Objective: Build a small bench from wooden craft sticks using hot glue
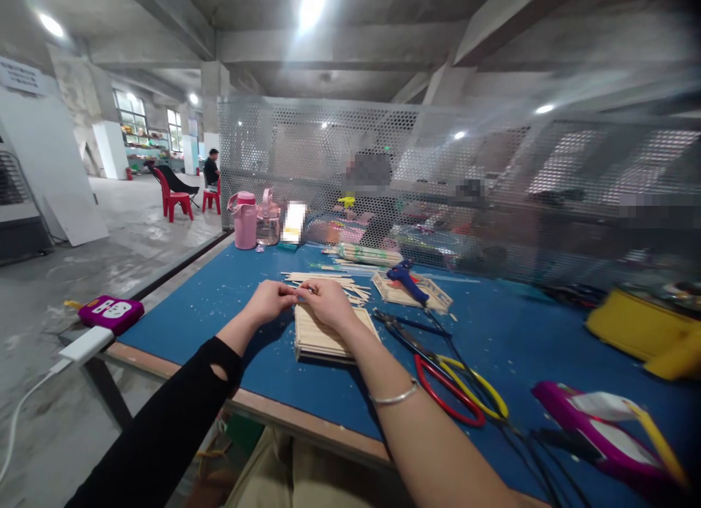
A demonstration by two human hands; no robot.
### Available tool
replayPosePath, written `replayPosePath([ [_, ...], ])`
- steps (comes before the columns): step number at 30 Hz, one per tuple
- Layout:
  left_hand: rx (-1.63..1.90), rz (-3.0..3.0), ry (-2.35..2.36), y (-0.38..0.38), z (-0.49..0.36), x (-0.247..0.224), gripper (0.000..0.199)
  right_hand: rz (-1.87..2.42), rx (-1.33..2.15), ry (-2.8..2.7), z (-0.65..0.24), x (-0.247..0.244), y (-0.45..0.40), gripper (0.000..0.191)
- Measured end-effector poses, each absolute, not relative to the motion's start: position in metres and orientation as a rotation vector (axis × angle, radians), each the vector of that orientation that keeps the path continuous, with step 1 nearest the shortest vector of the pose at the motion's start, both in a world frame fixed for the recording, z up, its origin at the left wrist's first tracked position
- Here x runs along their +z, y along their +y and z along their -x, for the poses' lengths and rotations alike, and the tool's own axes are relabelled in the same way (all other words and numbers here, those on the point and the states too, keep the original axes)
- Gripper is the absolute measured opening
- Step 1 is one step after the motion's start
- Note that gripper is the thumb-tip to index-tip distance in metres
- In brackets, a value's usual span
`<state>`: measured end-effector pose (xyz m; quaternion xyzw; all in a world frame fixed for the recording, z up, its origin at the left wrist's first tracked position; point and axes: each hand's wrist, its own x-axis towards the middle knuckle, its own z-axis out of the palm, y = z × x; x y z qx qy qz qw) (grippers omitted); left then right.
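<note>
Over the far left corner of a low box built of thin wooden sticks (328,336), my left hand (269,302) and my right hand (328,303) meet at the fingertips. Both hands are closed in a pinch; whatever lies between the fingers is too small to make out. My right hand hides part of the box. Loose wooden sticks (350,283) are strewn just behind the hands. Farther right, a blue glue gun (406,280) rests on a second stick frame (438,296).
Pliers with red and yellow handles (449,380) lie right of the box on the blue table (219,285). Purple power strips sit at the left (112,313) and right (602,428). Pink bottles (244,222) stand behind, before a perforated metal screen (307,143).
</note>
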<state>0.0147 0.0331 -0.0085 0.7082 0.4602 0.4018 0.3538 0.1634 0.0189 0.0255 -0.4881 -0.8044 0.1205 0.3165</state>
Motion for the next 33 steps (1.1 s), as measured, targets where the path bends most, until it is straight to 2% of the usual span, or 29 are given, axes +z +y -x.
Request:
replayPosePath([
  [5,1.047,-1.845,1.205,0.029,-0.017,-0.007,0.03,1.377,0.282,-2.055,-0.169,0.035,0.02,0.026],
  [9,1.031,-1.813,1.214,0.026,-0.018,-0.006,0.027,1.609,0.22,-1.893,-0.216,0.055,0.021,0.04],
  [16,1.005,-1.751,1.156,0.022,-0.019,-0.006,0.028,2.045,0.275,-1.901,-0.291,0.037,-0.005,0.032],
  [21,1.019,-1.658,1.094,0.02,-0.021,-0.006,0.028,2.105,0.201,-1.984,-0.279,0.024,-0.014,0.033],
  [33,1.084,-1.604,1.207,0.019,-0.026,-0.008,0.03,2.112,0.168,-2.019,-0.264,0.035,-0.037,0.026],
])
